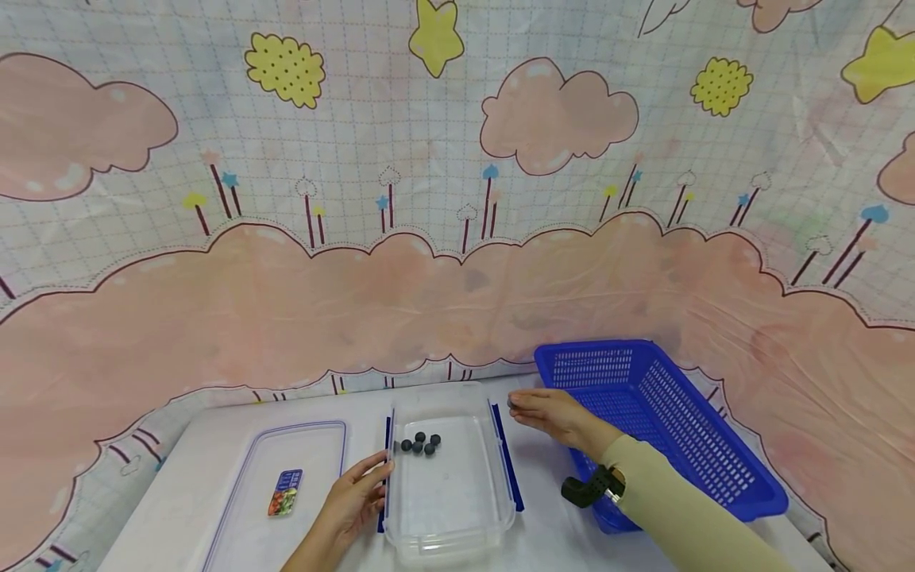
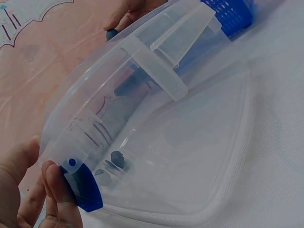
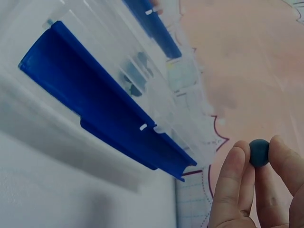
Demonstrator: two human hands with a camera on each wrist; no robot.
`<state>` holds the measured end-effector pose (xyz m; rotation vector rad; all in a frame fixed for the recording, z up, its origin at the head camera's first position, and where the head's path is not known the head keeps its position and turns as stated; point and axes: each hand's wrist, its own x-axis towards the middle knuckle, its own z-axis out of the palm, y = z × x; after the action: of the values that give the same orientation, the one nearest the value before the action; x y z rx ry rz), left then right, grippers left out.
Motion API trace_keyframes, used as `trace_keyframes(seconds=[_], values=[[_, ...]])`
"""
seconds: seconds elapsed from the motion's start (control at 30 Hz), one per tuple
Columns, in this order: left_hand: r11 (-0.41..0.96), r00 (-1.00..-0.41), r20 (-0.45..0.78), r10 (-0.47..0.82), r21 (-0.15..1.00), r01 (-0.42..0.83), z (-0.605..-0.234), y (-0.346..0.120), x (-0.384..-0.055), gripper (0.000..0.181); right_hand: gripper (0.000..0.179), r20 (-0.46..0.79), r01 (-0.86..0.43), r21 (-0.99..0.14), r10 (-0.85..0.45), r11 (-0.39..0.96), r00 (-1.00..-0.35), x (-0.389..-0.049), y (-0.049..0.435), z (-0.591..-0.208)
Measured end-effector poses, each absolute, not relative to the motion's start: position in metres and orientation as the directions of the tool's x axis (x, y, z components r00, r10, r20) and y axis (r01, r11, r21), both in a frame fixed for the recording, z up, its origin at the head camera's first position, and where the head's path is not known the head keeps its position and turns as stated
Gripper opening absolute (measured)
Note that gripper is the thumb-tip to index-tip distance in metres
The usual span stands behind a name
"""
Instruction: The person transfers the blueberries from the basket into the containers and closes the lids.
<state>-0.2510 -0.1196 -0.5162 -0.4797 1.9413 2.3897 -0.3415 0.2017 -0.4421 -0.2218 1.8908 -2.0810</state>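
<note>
My left hand (image 1: 355,502) grips the left wall of a clear plastic container (image 1: 446,508), its fingers by a blue side latch (image 2: 85,187). Several small dark balls (image 1: 420,445) lie together inside, towards the far left. To the right of the container, my right hand (image 1: 554,417) is raised, pinching one small dark blue ball (image 3: 259,152) between thumb and fingertips. This ball is apart from the container, just outside its right wall. In the head view the fingers hide most of it.
A blue perforated basket (image 1: 704,421) stands at the right, under and beside the right forearm. On the left lies a clear lid (image 1: 246,477) with a colourful label (image 1: 286,492) on it. A patterned curtain (image 1: 429,310) hangs behind the white table (image 1: 189,477).
</note>
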Motion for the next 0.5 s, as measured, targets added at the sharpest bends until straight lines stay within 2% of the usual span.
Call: trace_keyframes(seconds=[0.5], values=[[-0.217, -0.949, -0.248, -0.196, 0.955, -0.204, -0.519, -0.117, -0.249, 0.044, 0.037, -0.109, 0.156, -0.985, -0.414, -0.081, -0.904, -0.338, 0.181, -0.452]])
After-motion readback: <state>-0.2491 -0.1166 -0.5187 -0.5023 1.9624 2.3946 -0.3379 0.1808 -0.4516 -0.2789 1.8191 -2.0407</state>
